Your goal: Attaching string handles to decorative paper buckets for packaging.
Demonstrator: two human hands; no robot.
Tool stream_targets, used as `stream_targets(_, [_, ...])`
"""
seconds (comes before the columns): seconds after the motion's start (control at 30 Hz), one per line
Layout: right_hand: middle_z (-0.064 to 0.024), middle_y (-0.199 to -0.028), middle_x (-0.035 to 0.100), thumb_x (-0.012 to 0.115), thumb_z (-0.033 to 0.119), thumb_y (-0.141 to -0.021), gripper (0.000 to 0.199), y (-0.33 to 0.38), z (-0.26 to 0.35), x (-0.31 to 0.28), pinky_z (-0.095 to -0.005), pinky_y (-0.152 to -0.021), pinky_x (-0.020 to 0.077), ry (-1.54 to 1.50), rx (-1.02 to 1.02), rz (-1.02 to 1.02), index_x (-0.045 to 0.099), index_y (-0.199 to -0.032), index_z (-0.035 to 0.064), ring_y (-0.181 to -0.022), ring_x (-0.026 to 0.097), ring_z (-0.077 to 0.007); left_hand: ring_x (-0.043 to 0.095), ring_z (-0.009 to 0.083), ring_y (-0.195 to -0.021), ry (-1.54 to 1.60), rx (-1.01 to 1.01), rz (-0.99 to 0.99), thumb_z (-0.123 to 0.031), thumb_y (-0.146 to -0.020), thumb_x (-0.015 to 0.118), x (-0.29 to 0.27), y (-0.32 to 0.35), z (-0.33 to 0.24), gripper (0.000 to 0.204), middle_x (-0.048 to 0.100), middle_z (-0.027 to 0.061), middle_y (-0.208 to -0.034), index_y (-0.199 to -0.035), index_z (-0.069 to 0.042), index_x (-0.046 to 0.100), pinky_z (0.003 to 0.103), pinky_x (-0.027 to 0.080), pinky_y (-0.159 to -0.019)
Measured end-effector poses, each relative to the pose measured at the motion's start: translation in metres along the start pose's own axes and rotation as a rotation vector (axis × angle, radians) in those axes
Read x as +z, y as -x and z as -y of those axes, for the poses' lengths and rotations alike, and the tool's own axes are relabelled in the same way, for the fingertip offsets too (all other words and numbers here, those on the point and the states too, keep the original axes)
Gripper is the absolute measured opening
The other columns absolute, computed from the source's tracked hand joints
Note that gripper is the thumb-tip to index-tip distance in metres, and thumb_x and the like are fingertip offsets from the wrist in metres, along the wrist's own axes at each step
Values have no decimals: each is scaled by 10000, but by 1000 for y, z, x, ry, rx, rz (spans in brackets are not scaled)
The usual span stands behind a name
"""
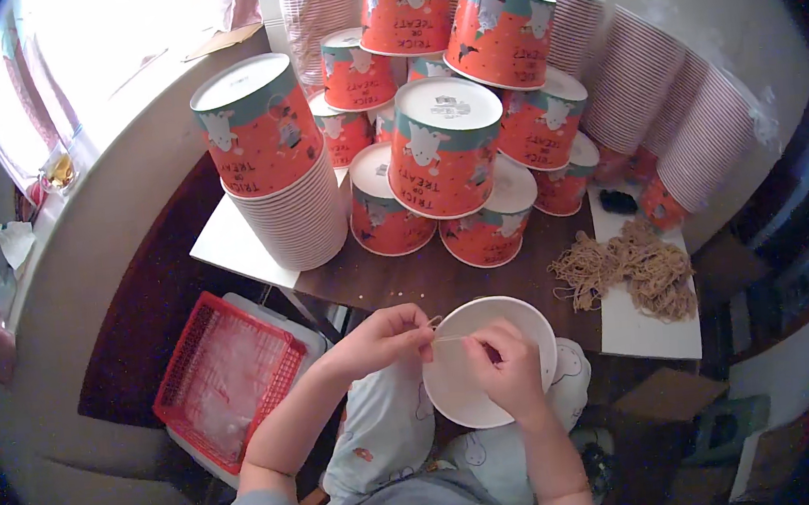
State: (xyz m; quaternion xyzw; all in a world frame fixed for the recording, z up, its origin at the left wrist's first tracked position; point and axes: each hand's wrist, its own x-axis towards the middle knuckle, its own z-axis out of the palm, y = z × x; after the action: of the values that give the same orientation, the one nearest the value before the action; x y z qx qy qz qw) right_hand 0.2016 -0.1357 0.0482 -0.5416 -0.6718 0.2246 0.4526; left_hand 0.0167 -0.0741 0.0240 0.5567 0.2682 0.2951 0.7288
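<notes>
A white paper bucket [457, 389] rests on my lap, its open mouth facing up toward me. Over its far rim, a thin pale cord [449, 339] runs between my two hands. My left hand [395, 335] pinches one part of it at the bucket's left edge, where a small loop stands up by the fingertips. Fingers curled, my right hand [507, 364] grips the cord's other side above the bucket's mouth. Whether the cord is fastened to the bucket is hidden by my hands.
Orange-and-teal printed buckets [445, 146] stand upside down in a pile on the brown table [330, 284]. A tall nested stack [289, 215] is at left. Tan cord bundles [623, 270] lie on a white board [651, 336] at right. A red basket [180, 401] sits lower left.
</notes>
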Motion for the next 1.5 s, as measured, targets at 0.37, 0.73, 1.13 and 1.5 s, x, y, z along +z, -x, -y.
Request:
stream_targets(0.37, [-16,-639,489,625,169,-690,106,48,8,37,-331,-477,434,368,-382,83,547,-645,115,-558,533,-191,572,108,-742,27,-10,-16,-89,-831,544,-7,-1,9,88,598,48,-763,-803,-17,502,235,450,-689])
stream_targets(0.73, [-81,-746,571,659,115,-690,140,12,1,27,-336,-576,455,216,-159,46,621,-810,53,-674,560,-249,572,101,-706,-494,178,-85,-97,-789,585,7,7,-3,131,599,58,-758,-832,-11,497,244,463,-620])
stream_targets(1.13, [-63,-732,544,653,48,-668,113,13,-8,33,-340,-584,443,256,-266,9,620,-772,76,-668,540,-236,571,102,-704,-218,-24,-138,-195,-829,553,5,9,0,200,595,68,-747,-875,-21,467,226,448,-585])
stream_targets(1.5, [-68,-760,558,668,62,-656,137,9,-9,24,-348,-578,452,257,-382,74,602,-776,62,-681,550,-247,486,54,-600,-16,-201,-105,-316,-864,507,5,9,-18,280,563,16,-690,-925,-48,451,188,364,-492])
